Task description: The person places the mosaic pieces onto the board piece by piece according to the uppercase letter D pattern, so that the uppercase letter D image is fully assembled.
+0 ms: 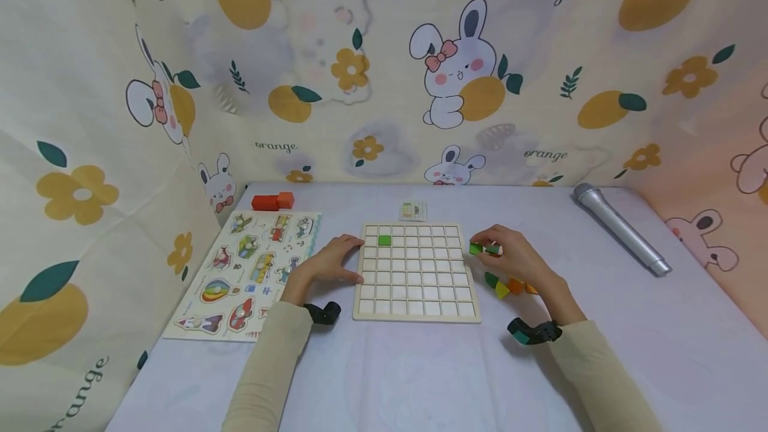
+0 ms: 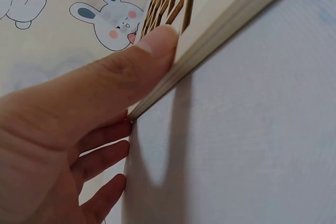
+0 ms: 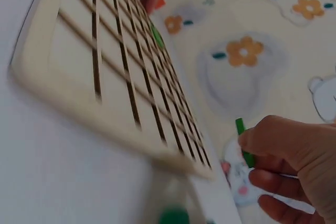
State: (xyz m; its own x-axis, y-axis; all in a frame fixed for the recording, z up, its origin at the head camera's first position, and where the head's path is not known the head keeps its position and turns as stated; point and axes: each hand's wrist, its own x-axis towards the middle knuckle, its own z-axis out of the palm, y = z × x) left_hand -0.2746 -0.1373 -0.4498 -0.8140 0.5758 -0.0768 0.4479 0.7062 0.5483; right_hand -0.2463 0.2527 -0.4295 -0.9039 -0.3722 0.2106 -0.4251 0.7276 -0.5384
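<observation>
A wooden grid board (image 1: 417, 318) lies flat on the table, with one green square tile (image 1: 385, 241) in a cell of its second row. My left hand (image 1: 327, 262) steadies the board's left side. In the left wrist view its thumb (image 2: 157, 45) rests on the rim, while other fingertips are by the edge. Just off the board's right side, my right hand (image 1: 513, 255) pinches a green tile (image 1: 475, 249), seen thin and edge-on in the right wrist view. A darker green bit shows by those fingers; whether it is a second piece, I cannot tell.
Green, yellow and orange pieces (image 1: 501, 290) lie beneath my right hand, partly hidden. A picture puzzle board (image 1: 204, 299) is at left, red blocks (image 1: 266, 203) behind it. A small pattern card (image 1: 413, 211) sits beyond the grid. A silver microphone (image 1: 621, 229) lies far right.
</observation>
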